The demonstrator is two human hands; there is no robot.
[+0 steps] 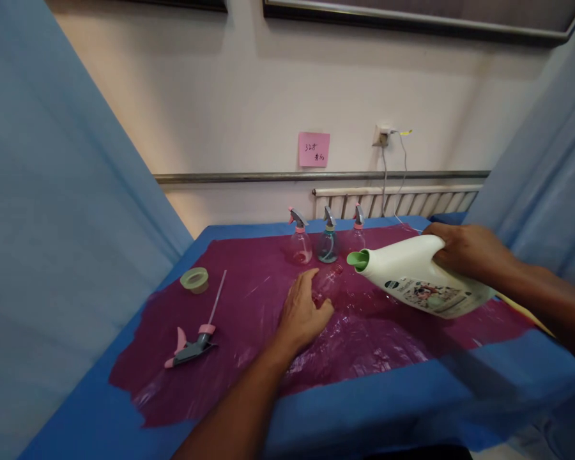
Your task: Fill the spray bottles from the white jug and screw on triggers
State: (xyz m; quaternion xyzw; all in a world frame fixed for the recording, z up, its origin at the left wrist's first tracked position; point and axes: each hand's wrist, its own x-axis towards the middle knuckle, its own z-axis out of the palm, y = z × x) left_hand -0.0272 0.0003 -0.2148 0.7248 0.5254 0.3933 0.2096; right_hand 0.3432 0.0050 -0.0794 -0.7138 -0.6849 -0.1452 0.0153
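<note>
My left hand point(304, 313) is curled around a clear plastic bottle point(326, 286) on the purple sheet, its thumb and fingers on either side. The bottle has no sprayer on it, and part of its body is hidden by the hand. With my right hand point(464, 250) I grip the handle of a large white detergent jug point(412, 265). The jug is tilted, and its green spout point(358, 259) points left, above and to the right of the bottle's neck. No stream of liquid is distinguishable. A grey and pink spray trigger head point(195, 345) with a tube lies on the left.
Behind the hands stand three spray bottles: one with pink liquid point(301, 246), one bluish point(328, 244) and one pink-collared point(358, 237). A roll of tape point(195, 280) lies at the left. Purple plastic sheet point(249, 319) covers the blue tabletop point(412, 390). Blue curtains hang at both sides.
</note>
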